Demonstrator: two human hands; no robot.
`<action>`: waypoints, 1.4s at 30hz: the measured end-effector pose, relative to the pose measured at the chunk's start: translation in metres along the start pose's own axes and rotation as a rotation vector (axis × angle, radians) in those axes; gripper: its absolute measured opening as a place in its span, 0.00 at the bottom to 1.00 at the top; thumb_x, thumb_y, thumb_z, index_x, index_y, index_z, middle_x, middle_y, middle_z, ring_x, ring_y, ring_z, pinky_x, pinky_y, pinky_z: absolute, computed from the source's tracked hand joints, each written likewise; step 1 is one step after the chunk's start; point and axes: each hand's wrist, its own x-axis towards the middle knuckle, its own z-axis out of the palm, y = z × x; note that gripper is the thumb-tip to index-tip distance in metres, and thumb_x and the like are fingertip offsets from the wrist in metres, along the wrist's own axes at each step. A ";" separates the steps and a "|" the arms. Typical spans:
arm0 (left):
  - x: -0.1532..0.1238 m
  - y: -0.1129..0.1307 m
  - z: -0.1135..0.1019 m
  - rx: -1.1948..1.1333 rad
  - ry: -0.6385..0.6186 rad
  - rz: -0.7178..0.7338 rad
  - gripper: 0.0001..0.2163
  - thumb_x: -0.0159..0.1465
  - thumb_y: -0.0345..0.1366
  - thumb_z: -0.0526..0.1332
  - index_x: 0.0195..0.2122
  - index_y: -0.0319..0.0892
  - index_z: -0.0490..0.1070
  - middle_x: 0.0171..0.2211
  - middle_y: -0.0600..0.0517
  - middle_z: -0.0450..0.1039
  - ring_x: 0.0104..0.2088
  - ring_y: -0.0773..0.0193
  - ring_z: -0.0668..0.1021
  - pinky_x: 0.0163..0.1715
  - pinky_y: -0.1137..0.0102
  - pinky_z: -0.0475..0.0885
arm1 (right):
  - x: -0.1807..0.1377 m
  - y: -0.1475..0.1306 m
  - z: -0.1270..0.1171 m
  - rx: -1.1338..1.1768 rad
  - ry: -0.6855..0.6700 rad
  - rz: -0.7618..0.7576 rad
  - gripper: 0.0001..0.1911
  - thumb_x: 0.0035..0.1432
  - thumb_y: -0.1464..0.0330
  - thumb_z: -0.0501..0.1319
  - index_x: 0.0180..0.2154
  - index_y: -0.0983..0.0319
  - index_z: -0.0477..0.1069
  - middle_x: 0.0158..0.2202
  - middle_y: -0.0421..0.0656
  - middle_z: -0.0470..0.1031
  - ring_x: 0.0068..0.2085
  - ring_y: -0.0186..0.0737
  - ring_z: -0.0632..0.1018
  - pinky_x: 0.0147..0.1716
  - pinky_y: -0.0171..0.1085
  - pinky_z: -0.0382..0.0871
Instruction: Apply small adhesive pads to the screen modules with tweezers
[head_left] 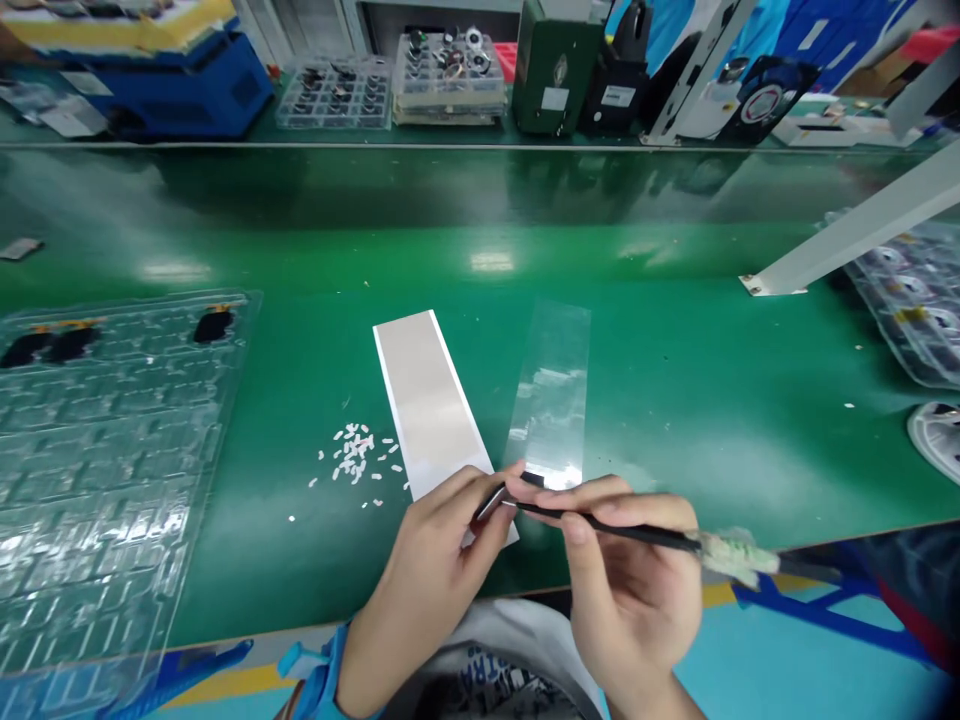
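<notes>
Between the thumb and fingers of my left hand (450,545) is a small dark flat part (491,500) with a light, shiny edge; my fingers cover much of it. My right hand (637,570) grips slim black tweezers (645,532), their rear end wrapped in pale tape. The tweezers' tip meets the small part or lies very close to it. Under my left hand lies a long white-edged beige sheet (427,390). A clear plastic strip (553,390) lies just beyond my right fingers. Small white pieces (354,452) are scattered left of the sheet.
A clear moulded tray (112,430) on the left carries several black parts (214,325) along its far row. Compartment boxes (450,80) and a green box (556,75) stand on the back shelf. A slanted white post (855,220) rises at right, near another tray (919,290).
</notes>
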 end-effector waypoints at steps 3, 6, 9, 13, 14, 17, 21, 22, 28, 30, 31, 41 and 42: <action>-0.005 -0.001 -0.006 0.022 -0.025 0.007 0.19 0.73 0.30 0.51 0.64 0.48 0.63 0.39 0.53 0.72 0.36 0.67 0.77 0.35 0.75 0.70 | -0.004 0.003 0.013 0.015 -0.008 -0.032 0.14 0.64 0.84 0.54 0.44 0.59 0.64 0.39 0.42 0.77 0.46 0.42 0.83 0.46 0.48 0.83; -0.009 -0.003 -0.010 0.027 -0.020 -0.003 0.23 0.72 0.28 0.49 0.67 0.51 0.57 0.38 0.54 0.68 0.34 0.68 0.74 0.34 0.74 0.69 | -0.007 0.005 0.019 0.008 -0.034 -0.034 0.14 0.64 0.83 0.54 0.44 0.59 0.63 0.39 0.42 0.77 0.46 0.42 0.83 0.47 0.49 0.83; -0.010 -0.004 -0.012 0.001 0.000 -0.011 0.24 0.72 0.28 0.49 0.68 0.52 0.55 0.37 0.55 0.66 0.32 0.69 0.72 0.33 0.74 0.67 | -0.008 0.007 0.023 -0.005 -0.040 -0.040 0.14 0.64 0.83 0.54 0.43 0.59 0.63 0.38 0.41 0.77 0.46 0.41 0.83 0.48 0.49 0.83; -0.012 -0.005 -0.014 -0.051 0.025 0.018 0.24 0.74 0.33 0.49 0.70 0.53 0.50 0.39 0.54 0.65 0.36 0.67 0.72 0.37 0.73 0.67 | -0.009 0.011 0.028 0.003 -0.013 -0.064 0.14 0.64 0.83 0.54 0.44 0.59 0.64 0.39 0.42 0.78 0.46 0.42 0.83 0.46 0.48 0.83; -0.012 -0.006 -0.014 -0.066 0.027 0.026 0.24 0.74 0.33 0.48 0.71 0.53 0.50 0.39 0.53 0.65 0.37 0.66 0.72 0.38 0.72 0.68 | -0.010 0.012 0.029 0.001 -0.011 -0.071 0.14 0.64 0.84 0.54 0.44 0.59 0.64 0.39 0.42 0.78 0.46 0.42 0.82 0.46 0.48 0.83; -0.012 -0.008 -0.014 -0.093 0.028 0.035 0.24 0.75 0.35 0.47 0.71 0.53 0.49 0.41 0.52 0.66 0.39 0.65 0.72 0.40 0.70 0.68 | -0.010 0.014 0.030 -0.015 -0.013 -0.082 0.15 0.63 0.84 0.54 0.44 0.60 0.64 0.39 0.42 0.78 0.47 0.43 0.82 0.46 0.49 0.83; -0.011 -0.010 -0.014 -0.105 0.028 0.029 0.24 0.75 0.35 0.46 0.71 0.54 0.48 0.42 0.52 0.66 0.39 0.64 0.72 0.40 0.69 0.68 | -0.010 0.015 0.029 -0.027 -0.018 -0.079 0.16 0.62 0.85 0.54 0.44 0.60 0.63 0.40 0.42 0.78 0.47 0.43 0.82 0.45 0.49 0.83; -0.011 -0.010 -0.014 -0.106 0.028 0.028 0.24 0.75 0.35 0.46 0.71 0.54 0.48 0.42 0.52 0.66 0.39 0.64 0.72 0.40 0.69 0.68 | -0.010 0.015 0.029 -0.028 -0.019 -0.079 0.16 0.62 0.85 0.54 0.44 0.60 0.63 0.40 0.42 0.78 0.47 0.43 0.82 0.45 0.49 0.83; -0.011 -0.009 -0.015 -0.095 0.020 0.001 0.24 0.75 0.35 0.46 0.71 0.53 0.48 0.42 0.51 0.66 0.40 0.63 0.72 0.41 0.69 0.67 | -0.010 0.014 0.029 -0.040 0.004 -0.031 0.14 0.63 0.83 0.55 0.43 0.59 0.64 0.39 0.42 0.78 0.45 0.42 0.83 0.46 0.49 0.82; -0.011 -0.010 -0.014 -0.091 0.021 -0.003 0.24 0.75 0.35 0.47 0.71 0.52 0.49 0.42 0.51 0.66 0.40 0.63 0.72 0.41 0.69 0.68 | -0.011 0.015 0.028 -0.053 0.001 -0.028 0.14 0.63 0.83 0.55 0.42 0.59 0.64 0.39 0.42 0.78 0.45 0.42 0.82 0.46 0.49 0.82; -0.011 -0.010 -0.014 -0.088 0.023 -0.004 0.24 0.75 0.35 0.47 0.71 0.52 0.49 0.42 0.51 0.66 0.40 0.63 0.72 0.41 0.69 0.68 | -0.011 0.015 0.027 -0.061 -0.002 -0.029 0.14 0.63 0.83 0.55 0.42 0.59 0.64 0.39 0.42 0.78 0.45 0.42 0.82 0.46 0.49 0.82; -0.010 -0.010 -0.012 -0.055 0.016 -0.050 0.23 0.75 0.34 0.45 0.70 0.51 0.51 0.42 0.51 0.67 0.39 0.63 0.72 0.40 0.67 0.67 | -0.010 0.020 0.025 -0.053 -0.027 -0.041 0.15 0.62 0.83 0.56 0.43 0.58 0.64 0.41 0.42 0.78 0.47 0.42 0.82 0.44 0.46 0.83; -0.010 -0.010 -0.012 -0.059 0.017 -0.050 0.23 0.75 0.34 0.45 0.70 0.51 0.51 0.42 0.51 0.67 0.39 0.62 0.72 0.41 0.67 0.67 | -0.010 0.021 0.025 -0.045 -0.028 -0.045 0.15 0.63 0.83 0.56 0.44 0.58 0.64 0.41 0.43 0.78 0.47 0.42 0.82 0.45 0.46 0.83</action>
